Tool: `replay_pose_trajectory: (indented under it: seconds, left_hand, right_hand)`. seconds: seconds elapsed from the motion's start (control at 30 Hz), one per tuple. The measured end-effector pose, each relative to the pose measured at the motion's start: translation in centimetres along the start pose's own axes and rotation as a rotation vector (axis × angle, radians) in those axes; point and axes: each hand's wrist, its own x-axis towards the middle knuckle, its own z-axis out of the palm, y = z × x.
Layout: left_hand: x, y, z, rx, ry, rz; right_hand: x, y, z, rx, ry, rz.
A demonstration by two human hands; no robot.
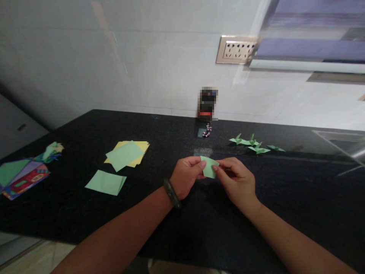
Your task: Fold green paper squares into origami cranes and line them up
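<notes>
Pinching the small green paper (210,168) with your left hand (185,177) and right hand (238,182), you hold it over the dark surface (188,236), between its front and back edges; uneven finger pressure could skew a crease, and a loose pinch could drop it.

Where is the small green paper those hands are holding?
In the head view, the small green paper is just below and right of centre, held by the left hand and right hand, left of the folded green paper figures.
</notes>
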Motion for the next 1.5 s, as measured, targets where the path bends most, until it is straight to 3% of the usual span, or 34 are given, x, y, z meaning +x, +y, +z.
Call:
replay_pose_trajectory:
  seconds: [0.23, 0.53, 1.1, 1.3, 1.5]
  left_hand:
    - [0.0, 0.2, 0.1, -0.076, -0.047, -0.013]
    - [0.0, 0.5, -0.2, -0.128, -0.057, -0.038]
    - [-0.1, 0.8, 0.1, -0.159, -0.018, -0.096]
    - [0.0, 0.4, 0.0, -0.106, -0.035, -0.047]
    - [0.1, 0.0, 0.0, -0.048, 0.028, -0.013]
  right_hand:
    - [0.2, -0.3, -0.7, -0.144, 0.024, -0.255]
    - [0.8, -0.1, -1.7, -0.279, -0.143, -0.516]
    - [1.1, 0.1, -1.6, -0.229, -0.223, -0.508]
    - [1.0, 0.0, -1.6, -0.259, -0.227, -0.51]
    - [1.0, 0.5, -1.4, -0.328, -0.249, -0.552]
